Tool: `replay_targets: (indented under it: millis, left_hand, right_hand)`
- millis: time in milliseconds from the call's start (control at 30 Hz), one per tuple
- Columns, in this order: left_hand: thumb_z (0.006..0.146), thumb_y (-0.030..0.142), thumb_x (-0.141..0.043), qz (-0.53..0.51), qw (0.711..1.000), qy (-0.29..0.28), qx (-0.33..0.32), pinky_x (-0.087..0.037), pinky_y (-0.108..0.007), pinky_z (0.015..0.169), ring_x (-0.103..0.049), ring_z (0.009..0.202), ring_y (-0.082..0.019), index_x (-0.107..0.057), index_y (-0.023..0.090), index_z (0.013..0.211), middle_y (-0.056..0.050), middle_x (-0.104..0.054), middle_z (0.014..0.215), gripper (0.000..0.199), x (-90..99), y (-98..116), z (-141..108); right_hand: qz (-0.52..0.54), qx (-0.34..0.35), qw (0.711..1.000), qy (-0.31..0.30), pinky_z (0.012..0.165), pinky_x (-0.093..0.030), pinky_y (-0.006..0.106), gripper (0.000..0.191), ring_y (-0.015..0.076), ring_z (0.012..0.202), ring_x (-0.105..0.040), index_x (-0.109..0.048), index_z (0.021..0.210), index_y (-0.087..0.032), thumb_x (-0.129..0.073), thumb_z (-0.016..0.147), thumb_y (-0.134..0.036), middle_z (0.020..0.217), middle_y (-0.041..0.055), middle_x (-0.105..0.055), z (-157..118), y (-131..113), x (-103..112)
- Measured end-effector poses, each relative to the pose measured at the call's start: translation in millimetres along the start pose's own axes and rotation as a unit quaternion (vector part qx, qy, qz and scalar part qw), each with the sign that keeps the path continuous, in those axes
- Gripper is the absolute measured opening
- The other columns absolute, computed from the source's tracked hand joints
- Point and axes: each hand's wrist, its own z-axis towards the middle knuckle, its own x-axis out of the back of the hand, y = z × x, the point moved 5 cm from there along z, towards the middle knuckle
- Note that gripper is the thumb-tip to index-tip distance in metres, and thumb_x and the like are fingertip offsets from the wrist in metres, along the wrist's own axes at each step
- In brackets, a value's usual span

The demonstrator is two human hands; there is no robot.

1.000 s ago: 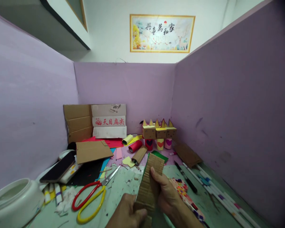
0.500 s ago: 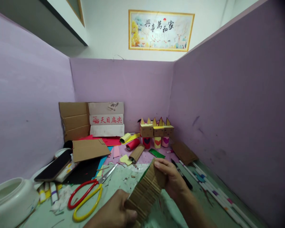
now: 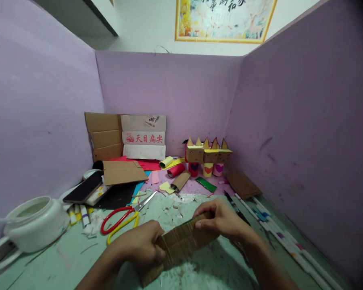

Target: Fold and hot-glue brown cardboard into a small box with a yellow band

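Note:
Between my hands is a creased strip of brown cardboard (image 3: 183, 245), held tilted above the table with its right end higher. My left hand (image 3: 149, 245) grips the left part, thumb on the near face. My right hand (image 3: 216, 221) pinches the upper right end, thumb in front and fingers behind. A thin green edge shows along the strip's top; its far face is hidden. Left of my left hand lie scissors (image 3: 128, 217) with one red and one yellow handle, blades pointing away. A green paper piece (image 3: 206, 184) lies beyond my right hand.
A white ceramic pot (image 3: 36, 225) stands at the left, near a dark phone (image 3: 82, 187). Cardboard figures (image 3: 210, 155) stand at the back. Markers (image 3: 278, 237) line the right side, beside a black pen (image 3: 236, 207). Printed cardboard (image 3: 143, 137) leans on the back wall.
The cardboard strip has turned from a steep slant to a flatter one, and both hands still hold it. My view has tipped downward, showing more of the table and pot.

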Motion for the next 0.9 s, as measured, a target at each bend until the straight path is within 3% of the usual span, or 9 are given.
replay_targets:
  millis: [133,267,400,533,633,767,900]
  left_hand:
    - [0.051,0.019,-0.048,0.05,0.999,0.012,-0.001,-0.02,-0.021,0.034,-0.036,0.039,-0.01,-0.04,0.02,0.046,0.005,-0.037,0.043,0.01,3.1,0,-4]
    - [0.049,0.017,-0.049,0.082,0.996,0.02,-0.004,-0.019,-0.023,0.033,-0.033,0.035,-0.011,-0.039,0.021,0.044,0.006,-0.034,0.038,0.013,5.7,1,-3]
    - [0.047,0.015,-0.051,0.068,0.997,0.016,-0.013,-0.018,-0.023,0.033,-0.031,0.032,-0.01,-0.04,0.021,0.043,0.007,-0.032,0.036,0.013,4.4,0,-2]
    - [0.049,0.015,-0.057,-0.003,0.999,0.046,-0.022,-0.019,-0.023,0.035,-0.033,0.036,-0.01,-0.046,0.02,0.045,0.007,-0.035,0.037,0.013,10.1,-3,-5]
    - [0.052,0.02,-0.063,-0.097,0.99,0.102,-0.028,-0.024,-0.021,0.039,-0.038,0.043,-0.01,-0.053,0.018,0.05,0.006,-0.042,0.044,0.011,24.2,-11,-8]
    - [0.052,0.023,-0.065,-0.24,0.951,0.191,-0.042,-0.033,-0.022,0.046,-0.043,0.048,-0.01,-0.056,0.016,0.056,0.005,-0.048,0.051,0.012,42.9,-21,-7]
    - [0.051,0.031,-0.066,-0.353,0.9,0.247,-0.067,-0.037,-0.025,0.05,-0.045,0.048,-0.01,-0.054,0.015,0.058,0.004,-0.049,0.052,0.02,48.7,-21,-7]
  right_hand:
    - [-0.128,0.039,0.991,-0.003,0.059,-0.036,0.026,0.01,0.0168,0.064,-0.056,-0.073,0.067,-0.018,-0.07,0.058,-0.015,0.064,0.0012,-0.067,-7,-13,-5]
    - [-0.343,0.108,0.933,-0.018,0.065,-0.036,0.027,0.016,0.0185,0.074,-0.06,-0.074,0.079,-0.025,-0.069,0.066,-0.018,0.077,0.001,-0.071,-17,-37,-24]
    - [-0.403,0.106,0.907,-0.068,0.061,-0.034,0.027,0.012,0.0187,0.072,-0.063,-0.072,0.08,-0.027,-0.065,0.072,-0.02,0.076,0.0003,-0.073,-20,-45,-46]
    - [-0.41,0.063,0.907,-0.067,0.055,-0.029,0.028,0.011,0.0203,0.064,-0.063,-0.072,0.076,-0.025,-0.061,0.076,-0.026,0.07,0.0019,-0.073,-17,-35,-48]
    - [-0.358,0.076,0.93,-0.027,0.054,-0.032,0.028,0.014,0.0202,0.062,-0.062,-0.07,0.072,-0.023,-0.059,0.078,-0.029,0.066,0.0022,-0.071,-14,-28,-36]
    - [-0.275,0.097,0.956,0.028,0.054,-0.036,0.028,0.017,0.0197,0.059,-0.061,-0.067,0.072,-0.022,-0.055,0.08,-0.032,0.065,0.002,-0.068,-12,-24,-20]
    - [-0.233,0.086,0.967,0.061,0.055,-0.038,0.03,0.024,0.0208,0.059,-0.058,-0.063,0.069,-0.02,-0.052,0.08,-0.039,0.063,0.003,-0.064,-11,-20,-18]
